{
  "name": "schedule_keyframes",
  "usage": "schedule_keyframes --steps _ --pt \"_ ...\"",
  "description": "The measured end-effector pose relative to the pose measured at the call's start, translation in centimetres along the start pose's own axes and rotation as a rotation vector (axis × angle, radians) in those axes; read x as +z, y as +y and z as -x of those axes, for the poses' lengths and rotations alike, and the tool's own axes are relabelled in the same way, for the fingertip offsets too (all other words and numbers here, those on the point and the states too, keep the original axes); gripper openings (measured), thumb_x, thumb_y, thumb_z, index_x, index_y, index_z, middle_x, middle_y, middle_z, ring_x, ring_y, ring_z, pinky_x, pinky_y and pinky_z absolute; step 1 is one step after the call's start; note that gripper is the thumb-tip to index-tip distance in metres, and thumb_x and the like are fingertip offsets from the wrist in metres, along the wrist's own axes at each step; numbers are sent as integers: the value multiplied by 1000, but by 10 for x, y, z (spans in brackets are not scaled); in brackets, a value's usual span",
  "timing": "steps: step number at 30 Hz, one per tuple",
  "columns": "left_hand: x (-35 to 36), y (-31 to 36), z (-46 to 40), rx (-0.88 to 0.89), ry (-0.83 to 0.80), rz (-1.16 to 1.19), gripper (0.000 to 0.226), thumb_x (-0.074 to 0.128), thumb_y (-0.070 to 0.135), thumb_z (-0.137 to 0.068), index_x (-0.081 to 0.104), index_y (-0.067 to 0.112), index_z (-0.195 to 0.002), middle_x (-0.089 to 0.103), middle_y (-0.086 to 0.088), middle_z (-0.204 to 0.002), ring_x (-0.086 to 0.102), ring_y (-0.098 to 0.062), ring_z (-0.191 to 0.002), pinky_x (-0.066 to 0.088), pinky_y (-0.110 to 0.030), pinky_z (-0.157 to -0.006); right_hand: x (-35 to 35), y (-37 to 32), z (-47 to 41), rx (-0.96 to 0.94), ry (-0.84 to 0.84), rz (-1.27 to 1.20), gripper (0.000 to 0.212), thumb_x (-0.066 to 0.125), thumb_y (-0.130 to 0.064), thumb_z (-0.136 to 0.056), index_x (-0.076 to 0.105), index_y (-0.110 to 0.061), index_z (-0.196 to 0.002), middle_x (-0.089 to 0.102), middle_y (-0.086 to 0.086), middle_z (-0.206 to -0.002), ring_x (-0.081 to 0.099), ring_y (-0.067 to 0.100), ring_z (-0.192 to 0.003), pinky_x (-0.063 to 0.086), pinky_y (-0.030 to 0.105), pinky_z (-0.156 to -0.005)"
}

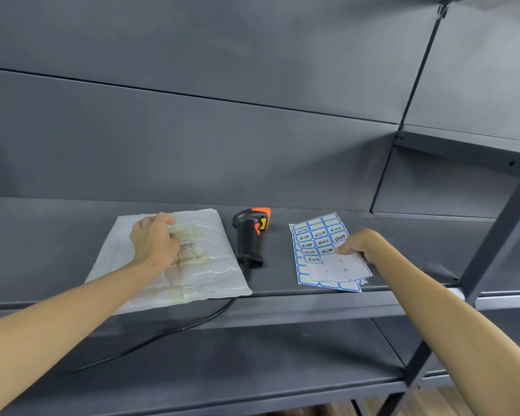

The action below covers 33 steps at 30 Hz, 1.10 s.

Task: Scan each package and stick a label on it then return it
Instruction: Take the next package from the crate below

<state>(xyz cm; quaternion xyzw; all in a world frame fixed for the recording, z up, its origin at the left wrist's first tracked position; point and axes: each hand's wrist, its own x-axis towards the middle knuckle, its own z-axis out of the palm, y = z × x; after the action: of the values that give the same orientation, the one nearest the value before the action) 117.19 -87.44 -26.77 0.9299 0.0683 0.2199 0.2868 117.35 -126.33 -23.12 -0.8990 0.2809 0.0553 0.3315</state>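
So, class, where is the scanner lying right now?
In the head view the scanner lies on the shelf, between the package on its left and the label sheet on its right.

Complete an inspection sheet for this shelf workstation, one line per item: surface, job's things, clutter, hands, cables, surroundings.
Surface: dark grey metal shelf.
Job's things: plastic package lying flat; scanner beside it; label sheet, partly used.
Clutter: nothing seen.
Hands: left hand rests on the package, fingers curled; right hand pinches at the label sheet.
Cables: scanner cable trails over the shelf edge.
Surroundings: grey back panels, lower shelf.
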Motion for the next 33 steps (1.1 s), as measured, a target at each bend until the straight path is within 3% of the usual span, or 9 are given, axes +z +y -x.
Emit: schedule_keyframes --steps 3,8,10,15,18,22,24,29,33 --pt "-3 3 2 6 -2 117 30 54 3 -92 55 9 -121 53 -18 -128 38 -36 -126 31 -41 -103 -9 -12 9 -131 32 -331 40 78 0 -75 63 13 -109 66 28 -109 66 39 -100 50 53 -93" --pt "-7 5 5 97 -4 291 26 53 6 -93 55 9 -119 53 -10 -128 40 -27 -127 35 -38 -103 -7 -60 46 -429 42 -499 23 73 0 -79 65 8 -99 69 25 -93 65 30 -72 55 52 -81" --pt "-9 7 6 108 -20 390 22 53 15 -95 56 12 -117 54 -4 -126 44 -21 -123 37 -31 -97 3 -81 62 -532 21 -581 32 73 -1 -79 62 0 -109 67 18 -95 65 29 -74 56 51 -78" --pt "-27 25 5 -175 -292 982 47 52 47 -94 66 3 -102 72 -10 -98 65 -24 -88 51 -29 -73 42 -126 97 -768 -159 -664 24 73 -6 -83 59 -13 -101 70 4 -95 71 17 -67 59 32 -57" --pt "-37 32 2 -287 -446 1231 58 47 60 -90 70 8 -101 75 -10 -94 70 -20 -80 54 -30 -72 69 -142 108 -805 -284 -720 28 73 -7 -82 60 -11 -107 71 2 -96 72 17 -74 58 32 -60" --pt "-45 25 -4 -302 -436 1343 30 58 39 -91 67 15 -109 74 -2 -90 67 -14 -68 49 -23 -55 96 -153 112 -790 -355 -697 35 73 -10 -84 60 -8 -116 71 7 -104 72 17 -78 57 29 -61" --pt "-48 17 -3 -283 -439 1273 35 62 30 -90 63 11 -118 72 -7 -99 65 -18 -74 47 -24 -61 105 -155 111 -784 -359 -653 36 73 -12 -83 60 -9 -117 70 8 -110 71 19 -82 58 31 -67" --pt "-51 5 -2 -246 -415 1114 34 63 22 -91 62 7 -121 68 -15 -116 65 -28 -101 46 -43 -96 122 -163 111 -762 -210 -487 46 75 -17 -83 50 -16 -122 64 6 -118 63 24 -103 53 41 -89" --pt "-50 4 -4 -254 -372 1278 28 54 10 -96 58 8 -123 66 -12 -119 64 -26 -104 51 -39 -92 142 -167 117 -871 231 -269 45 69 -25 -85 52 -20 -127 49 1 -121 37 22 -116 34 32 -97"
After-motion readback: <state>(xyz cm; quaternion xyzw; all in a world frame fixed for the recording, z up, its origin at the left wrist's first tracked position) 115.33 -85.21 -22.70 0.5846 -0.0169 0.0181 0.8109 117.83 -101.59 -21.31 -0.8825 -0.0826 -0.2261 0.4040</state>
